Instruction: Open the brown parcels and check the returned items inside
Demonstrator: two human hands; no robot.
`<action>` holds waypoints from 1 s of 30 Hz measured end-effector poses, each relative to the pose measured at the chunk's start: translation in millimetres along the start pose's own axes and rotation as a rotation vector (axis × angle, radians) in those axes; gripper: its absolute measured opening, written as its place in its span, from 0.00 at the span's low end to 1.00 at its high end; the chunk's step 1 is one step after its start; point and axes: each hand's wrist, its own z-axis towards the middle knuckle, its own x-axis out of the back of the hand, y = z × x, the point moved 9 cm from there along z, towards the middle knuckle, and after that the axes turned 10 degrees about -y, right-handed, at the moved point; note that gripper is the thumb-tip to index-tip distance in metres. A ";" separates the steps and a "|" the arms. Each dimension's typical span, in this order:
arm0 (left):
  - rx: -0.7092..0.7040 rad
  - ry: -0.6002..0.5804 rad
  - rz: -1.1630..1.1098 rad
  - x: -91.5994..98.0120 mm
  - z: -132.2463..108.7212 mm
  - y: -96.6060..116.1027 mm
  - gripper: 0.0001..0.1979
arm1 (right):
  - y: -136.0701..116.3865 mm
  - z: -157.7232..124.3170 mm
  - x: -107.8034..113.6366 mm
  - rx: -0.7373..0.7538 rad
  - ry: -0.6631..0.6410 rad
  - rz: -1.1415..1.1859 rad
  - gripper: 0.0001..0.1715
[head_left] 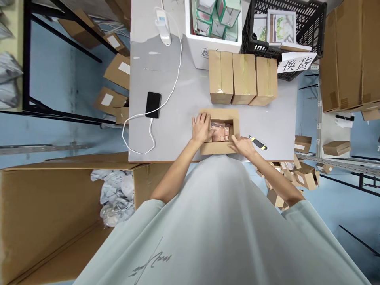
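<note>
An open cardboard box (219, 149) stands at the table's front edge, its top and bottom flaps folded outward. Inside lies a pinkish-orange packet (220, 132) in clear plastic wrap. My left hand (202, 127) grips the box's left side, fingers over the flap and thumb at the opening. At the lower right corner my right hand (242, 145) holds the box edge, with some fingers hidden. A black and yellow utility knife (258, 143) lies on the table just right of my right hand.
Three taped cartons (244, 79) stand behind the box. Beyond them are a white foam box (218, 46) of small boxes and a black crate (310, 33) with framed pictures. A phone (153, 105) and white cable (175, 85) lie left. A large carton (59, 209) stands lower left.
</note>
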 end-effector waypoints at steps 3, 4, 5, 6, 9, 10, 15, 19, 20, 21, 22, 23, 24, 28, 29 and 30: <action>-0.013 0.012 -0.120 -7.0 -17.5 -7.0 0.46 | 39.0 -12.2 -8.6 -0.127 0.141 0.155 0.29; -0.019 0.027 -0.167 -4.0 -22.3 -12.6 0.45 | 52.5 -16.8 -13.2 -0.172 0.199 0.211 0.29; -0.022 0.048 -0.205 1.8 -27.0 -19.3 0.44 | 64.4 -21.4 -18.0 -0.210 0.263 0.261 0.29; -0.021 0.074 -0.230 10.1 -32.2 -26.8 0.43 | 74.0 -25.9 -22.6 -0.238 0.332 0.300 0.28; 0.009 0.160 -0.203 40.8 -51.5 -47.0 0.41 | 86.2 -36.8 -32.9 -0.268 0.521 0.345 0.27; 0.024 0.174 -0.166 48.8 -58.4 -51.0 0.40 | 85.7 -38.3 -35.0 -0.265 0.556 0.340 0.27; 0.037 0.054 -0.013 40.7 -77.5 -45.2 0.24 | 74.8 -27.9 -30.7 -0.216 0.480 0.275 0.28; 0.015 -0.055 0.003 6.9 -75.9 -30.3 0.28 | 64.0 -10.7 -11.0 -0.130 0.351 0.247 0.28; 0.017 -0.056 0.006 0.6 -74.9 -27.1 0.34 | 58.7 -5.1 -6.7 -0.100 0.318 0.248 0.27; 0.021 -0.052 0.007 -4.7 -73.8 -24.2 0.41 | 52.3 1.5 -3.0 -0.071 0.288 0.255 0.26; 0.027 -0.047 0.004 -9.3 -72.8 -21.7 0.47 | 45.2 9.2 -0.1 -0.045 0.261 0.270 0.25; 0.035 -0.042 -0.002 -13.2 -71.7 -19.6 0.53 | 38.5 18.1 2.3 -0.029 0.242 0.297 0.26; 0.042 -0.040 -0.011 -16.6 -70.6 -17.9 0.57 | 32.7 28.6 4.1 -0.024 0.227 0.339 0.28; 0.068 -0.048 -0.038 -23.8 -65.4 -15.0 0.64 | 31.9 83.4 -4.2 -0.185 0.121 0.619 0.43; 0.073 -0.049 -0.039 -23.8 -64.1 -15.1 0.64 | 35.8 96.9 -9.4 -0.251 0.091 0.705 0.43; 0.075 -0.050 -0.039 -23.4 -63.0 -15.2 0.65 | 39.8 109.0 -15.1 -0.315 0.067 0.795 0.43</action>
